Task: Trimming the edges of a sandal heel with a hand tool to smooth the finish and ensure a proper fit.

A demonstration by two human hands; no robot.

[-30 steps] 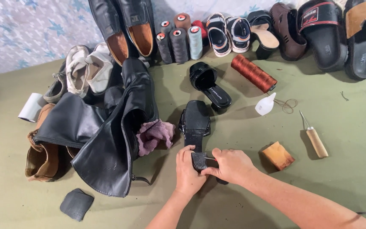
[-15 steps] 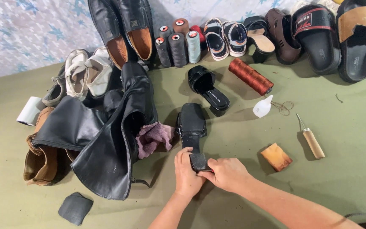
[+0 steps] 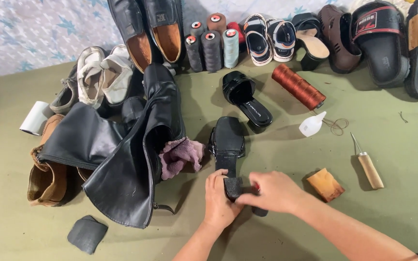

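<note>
- Table (image 3: 402, 203): an olive-green surface. Along its far edge runs a row of slides, sandals, loafers and thread cones (image 3: 212, 46).
- Tall black boots (image 3: 122, 159): lying on their sides toward the left edge, over a brown boot (image 3: 44, 181); a pink cloth (image 3: 180, 154) shows at one opening.
- Black heeled sandal (image 3: 228, 145): lying sole-up near the middle of the near edge, heel toward the person. Its mate (image 3: 245, 96) lies apart, farther back and sole-down.
- Progress, judged: work is at the heel end of the upturned sandal; the awl (image 3: 367, 166), the white glue bottle (image 3: 311, 124) and the brown block (image 3: 326, 184) lie untouched to the right. The heel repair looks unfinished.
- Left hand (image 3: 218, 200): fingers curled, pinching the heel from its left side.
- Right hand (image 3: 274, 191): fingers closed against the heel from the right, covering a small dark part; what it is cannot be told.
- Dark patch (image 3: 87, 234): near the left near corner.
</note>
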